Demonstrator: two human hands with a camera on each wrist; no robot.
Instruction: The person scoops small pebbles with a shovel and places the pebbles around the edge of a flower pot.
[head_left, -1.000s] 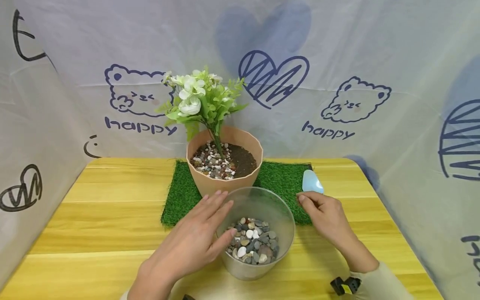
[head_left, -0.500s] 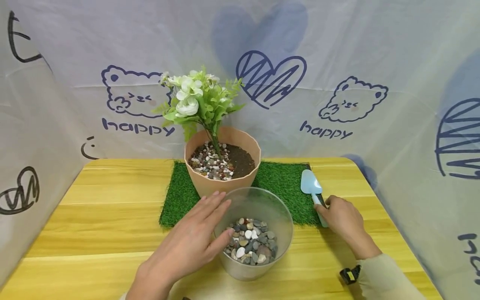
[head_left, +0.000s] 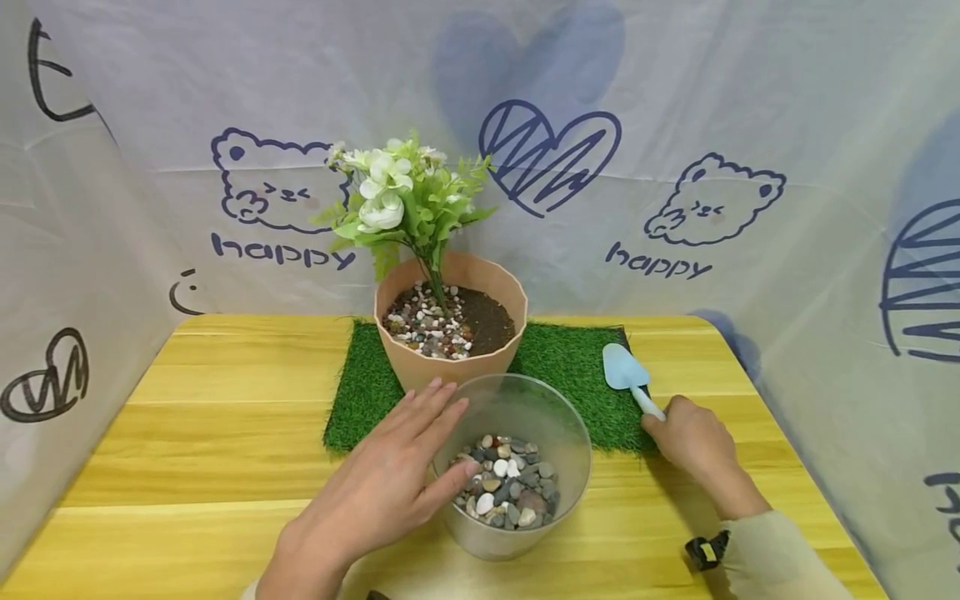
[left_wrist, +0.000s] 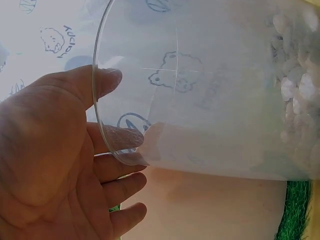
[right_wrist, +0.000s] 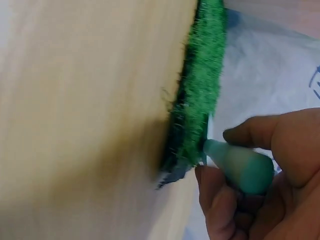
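Observation:
My left hand (head_left: 382,475) lies with straight fingers against the left rim of a clear plastic bucket (head_left: 558,442). Gray, white and brown pebbles (head_left: 510,483) cover the bucket's bottom. In the left wrist view, the thumb (left_wrist: 109,82) and fingertips overlap the bucket's rim. My right hand (head_left: 697,442) grips the handle of a small light-blue garden trowel (head_left: 624,368), its blade over the right end of the grass mat. The right wrist view shows the rounded teal handle end (right_wrist: 257,172) between the thumb and curled fingers.
Behind the bucket, a peach flowerpot (head_left: 450,367) stands on a green artificial grass mat (head_left: 558,358). White flowers with green leaves (head_left: 412,200) rise from its soil, partly covered by small stones (head_left: 427,325). A printed cloth (head_left: 570,267) hangs around the wooden table (head_left: 225,417).
My right hand has moved right and now grips the trowel handle. The trowel has tilted, its handle swinging rightward. The left hand and the bucket have stayed in place.

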